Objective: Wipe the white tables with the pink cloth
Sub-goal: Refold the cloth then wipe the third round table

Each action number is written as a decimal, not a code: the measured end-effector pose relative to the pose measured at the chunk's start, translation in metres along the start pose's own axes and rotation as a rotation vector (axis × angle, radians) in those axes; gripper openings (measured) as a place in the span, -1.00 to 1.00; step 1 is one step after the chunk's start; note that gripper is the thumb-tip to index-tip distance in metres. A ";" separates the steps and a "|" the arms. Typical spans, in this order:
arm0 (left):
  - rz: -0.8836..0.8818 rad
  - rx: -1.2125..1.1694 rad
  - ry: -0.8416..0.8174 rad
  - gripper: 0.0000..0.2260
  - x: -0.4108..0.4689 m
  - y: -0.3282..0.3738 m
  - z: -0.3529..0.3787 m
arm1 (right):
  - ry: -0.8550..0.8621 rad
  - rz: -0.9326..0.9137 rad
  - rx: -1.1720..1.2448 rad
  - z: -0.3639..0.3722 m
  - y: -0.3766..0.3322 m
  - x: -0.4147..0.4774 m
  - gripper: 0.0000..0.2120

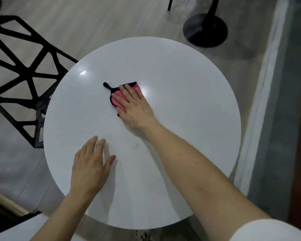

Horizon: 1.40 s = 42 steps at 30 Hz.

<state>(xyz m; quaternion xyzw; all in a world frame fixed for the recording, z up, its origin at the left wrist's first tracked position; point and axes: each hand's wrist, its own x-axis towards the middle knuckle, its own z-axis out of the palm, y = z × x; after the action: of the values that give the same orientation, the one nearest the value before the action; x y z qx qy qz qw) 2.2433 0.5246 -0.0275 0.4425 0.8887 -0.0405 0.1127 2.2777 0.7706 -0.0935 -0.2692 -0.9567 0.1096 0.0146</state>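
A person is leaning over a round white table (189, 119), both bare arms reaching across it. The right hand (134, 105) is lying flat, fingers spread a little, pressing down on the pink cloth (117, 97) near the middle of the table. The cloth is showing only past the fingertips and between the fingers; it is dark-edged, with a black hanging loop (108, 86) trailing out on the tabletop toward the far left. The rest of the cloth is lying hidden under the palm.

The left hand (89, 164) is resting open on the table nearer the person's edge, palm down, fingers close together and thumb angled out, holding nothing. It is sitting well apart from the cloth, toward the table's near left.

Light is glaring off the tabletop in two spots, one just right of the cloth and one to the far left of it.

A black chair (24, 73) with an open triangular frame is standing by the table's left edge. Beyond the table's far right edge, a black round base (205, 30) is sitting on the grey floor (94, 20). Along the table's right side a pale wall ledge (261, 94) is running.
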 end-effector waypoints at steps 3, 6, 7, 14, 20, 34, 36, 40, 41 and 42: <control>0.116 0.009 0.005 -0.38 0.007 0.035 -0.005 | 0.034 0.320 0.021 -0.021 0.097 -0.059 -0.39; 0.238 0.017 -0.007 -0.36 0.010 0.076 -0.007 | 0.090 0.550 0.031 -0.033 0.154 -0.147 -0.39; 0.277 0.020 -0.017 -0.34 0.010 0.089 -0.007 | 0.100 0.585 0.030 -0.032 0.156 -0.176 -0.39; 0.443 0.176 -0.155 0.19 0.058 0.134 -0.040 | 0.106 0.598 0.037 -0.019 0.117 -0.285 -0.42; 0.460 0.188 -0.236 0.18 0.074 0.140 -0.043 | 0.113 0.621 -0.012 -0.035 0.170 -0.187 -0.39; 0.461 0.190 -0.220 0.20 0.076 0.140 -0.039 | 0.048 0.327 -0.014 -0.063 0.257 -0.085 -0.41; 0.456 0.174 -0.215 0.20 0.076 0.142 -0.038 | 0.056 0.349 -0.001 -0.060 0.255 -0.125 -0.41; 0.428 0.099 -0.199 0.18 0.072 0.141 -0.033 | 0.064 0.409 0.002 -0.042 0.230 -0.204 -0.41; 0.393 0.054 -0.185 0.15 0.066 0.139 -0.031 | 0.067 0.424 -0.005 -0.036 0.219 -0.220 -0.40; 0.347 0.013 -0.156 0.10 0.056 0.135 -0.029 | 0.065 0.433 -0.010 -0.031 0.205 -0.234 -0.40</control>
<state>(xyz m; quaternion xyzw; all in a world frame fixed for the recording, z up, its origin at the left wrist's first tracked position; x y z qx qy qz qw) 2.3135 0.6546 -0.0084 0.5853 0.7874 -0.0605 0.1837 2.5854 0.8264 -0.1005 -0.4716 -0.8762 0.0968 0.0201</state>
